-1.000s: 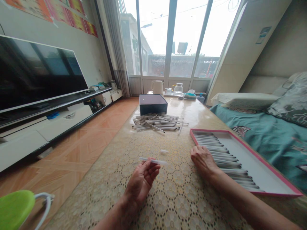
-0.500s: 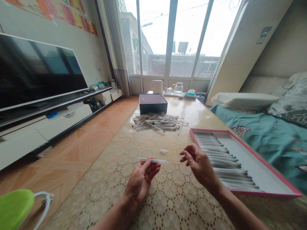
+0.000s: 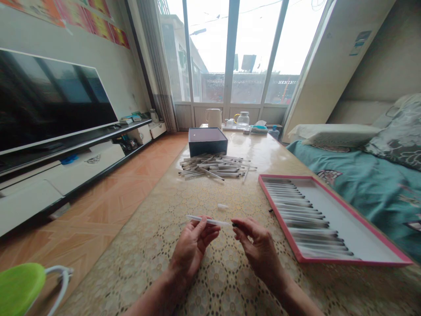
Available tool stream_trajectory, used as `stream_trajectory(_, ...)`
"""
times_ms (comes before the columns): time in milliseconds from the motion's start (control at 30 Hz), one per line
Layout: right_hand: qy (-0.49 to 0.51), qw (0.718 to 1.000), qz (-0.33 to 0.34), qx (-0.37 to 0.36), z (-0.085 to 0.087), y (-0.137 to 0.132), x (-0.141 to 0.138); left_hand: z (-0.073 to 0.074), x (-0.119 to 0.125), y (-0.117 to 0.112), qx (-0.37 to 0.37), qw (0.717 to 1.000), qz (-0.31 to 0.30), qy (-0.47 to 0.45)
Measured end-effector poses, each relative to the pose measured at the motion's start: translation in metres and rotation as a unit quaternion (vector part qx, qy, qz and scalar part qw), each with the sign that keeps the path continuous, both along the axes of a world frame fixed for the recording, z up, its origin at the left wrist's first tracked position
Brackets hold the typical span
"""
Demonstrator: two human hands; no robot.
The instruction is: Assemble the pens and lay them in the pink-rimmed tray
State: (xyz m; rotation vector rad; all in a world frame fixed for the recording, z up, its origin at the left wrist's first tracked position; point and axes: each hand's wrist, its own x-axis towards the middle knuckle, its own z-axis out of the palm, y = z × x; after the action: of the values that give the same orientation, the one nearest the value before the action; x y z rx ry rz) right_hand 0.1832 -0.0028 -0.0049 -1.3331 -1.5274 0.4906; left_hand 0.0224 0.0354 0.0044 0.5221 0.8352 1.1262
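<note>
My left hand (image 3: 194,246) pinches a thin white pen tube (image 3: 207,220) and holds it level above the lace-covered table (image 3: 230,281). My right hand (image 3: 258,246) is at the tube's right end, its fingertips pinched on a small dark piece (image 3: 234,225) there. A small white cap (image 3: 222,206) lies on the cloth just beyond the tube. Farther off lies a loose pile of pens (image 3: 215,167). To the right stands a pink-rimmed white tray (image 3: 358,259) with several pens laid in a row.
A dark box (image 3: 207,140) stands behind the pile, with a kettle (image 3: 214,117) and a glass jug (image 3: 244,119) at the table's far end. A television stands on a low cabinet (image 3: 59,169) to the left, a bed (image 3: 365,184) lies right, and something green (image 3: 19,287) shows at bottom left.
My right hand left the tray's near edge and came left to the tube's right end, where it now pinches. The left hand has kept the tube in place.
</note>
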Motion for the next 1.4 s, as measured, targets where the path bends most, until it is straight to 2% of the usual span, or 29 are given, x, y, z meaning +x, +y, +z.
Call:
stream_trajectory(233, -0.033, 0.999, 0.003, 0.005, 0.006, -0.002, -0.003, -0.003, 0.001, 0.000, 0.021, 1.000, -0.016, 0.001)
stream_trajectory(600, -0.020, 1.000, 0.010, 0.000, 0.001, -0.001, -0.002, -0.003, 0.001, -0.002, 0.051, 0.998, -0.012, 0.034)
stream_trajectory(733, 0.009, 1.000, 0.022, -0.010, -0.003, -0.001, -0.002, -0.002, 0.002, -0.003, 0.055, 0.998, -0.007, 0.035)
stream_trajectory(967, 0.137, 0.987, 0.039, -0.069, -0.005, -0.002, -0.006, -0.003, 0.003, -0.002, 0.031, 0.999, -0.005, 0.010)
stream_trajectory(1167, 0.071, 0.992, 0.041, -0.094, -0.004, -0.003, -0.003, -0.003, 0.003, -0.003, 0.040, 0.999, -0.018, 0.008)
stream_trajectory(1400, -0.035, 0.997, 0.023, -0.066, -0.014, -0.002, -0.003, -0.004, 0.003, -0.004, 0.068, 0.997, -0.031, 0.017)
